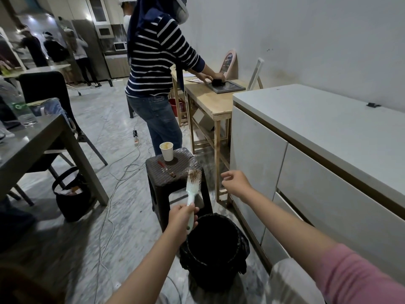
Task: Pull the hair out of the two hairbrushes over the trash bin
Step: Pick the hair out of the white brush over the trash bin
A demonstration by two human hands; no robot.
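Note:
My left hand (180,217) grips the handle of a pale green hairbrush (192,187), held upright with brown hair caught in its bristles at the top. The brush stands just beyond the far rim of a black trash bin (213,268) lined with a black bag, on the floor right below. My right hand (235,182) hovers to the right of the brush head, apart from it, fingers loosely curled and holding nothing that I can see. A small red-handled comb or brush (167,169) with hair on it lies on the dark stool (173,172).
A paper cup (167,151) stands on the stool. White cabinets (306,163) run along the right, a wooden table (210,102) behind. A person in a striped top (155,69) stands ahead. A grey table (28,145), chairs, a black bag (70,194) and floor cables lie left.

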